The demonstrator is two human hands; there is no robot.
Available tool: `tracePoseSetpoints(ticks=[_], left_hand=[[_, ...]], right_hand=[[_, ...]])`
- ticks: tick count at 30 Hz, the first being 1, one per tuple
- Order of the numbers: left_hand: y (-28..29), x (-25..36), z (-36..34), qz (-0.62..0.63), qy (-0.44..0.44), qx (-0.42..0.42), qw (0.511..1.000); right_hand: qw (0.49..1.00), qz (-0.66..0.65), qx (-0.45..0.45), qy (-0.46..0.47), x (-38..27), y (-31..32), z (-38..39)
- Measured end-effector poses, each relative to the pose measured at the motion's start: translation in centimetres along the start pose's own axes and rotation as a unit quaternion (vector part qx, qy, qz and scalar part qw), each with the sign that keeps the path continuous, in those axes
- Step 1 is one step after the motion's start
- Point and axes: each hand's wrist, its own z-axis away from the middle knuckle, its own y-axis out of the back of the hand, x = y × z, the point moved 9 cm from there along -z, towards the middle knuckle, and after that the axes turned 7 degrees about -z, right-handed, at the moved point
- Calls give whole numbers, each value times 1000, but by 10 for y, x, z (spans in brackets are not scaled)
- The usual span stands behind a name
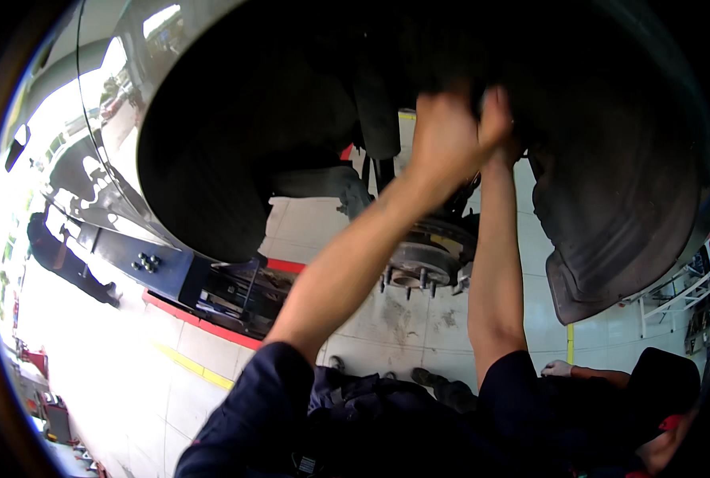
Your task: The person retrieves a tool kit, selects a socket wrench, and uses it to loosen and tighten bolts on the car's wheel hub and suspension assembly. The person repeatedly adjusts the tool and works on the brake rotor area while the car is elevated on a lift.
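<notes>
Both my arms reach up into a car's dark wheel arch [203,135]. My left hand [449,135] is closed, its thumb raised and its fingertips lost in shadow and blur. What it grips cannot be made out. Close beside it, my right hand [508,150] is mostly hidden behind the left, so its fingers do not show. Below my hands is the bare wheel hub [422,259], with several studs pointing toward me. A dark strut [377,111] hangs to the left of my left hand.
Several wheel nuts [145,261] lie on a blue lift platform [124,251] at left. A co-worker in a dark cap [664,386] crouches at lower right, a gloved hand [558,368] near my right arm. Another person [52,247] stands far left. The torn-edged arch liner [610,231] hangs at right.
</notes>
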Motion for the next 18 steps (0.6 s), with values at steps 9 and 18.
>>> tracePoseSetpoints(ticks=[9,18], left_hand=[[-55,-48,-31,-92,-36,8,995],[3,4,24,-8,3,-93,996]], right_hand=[[986,-30,-12,165,-75,-1,158],[996,-4,73,53,-15,6,34]])
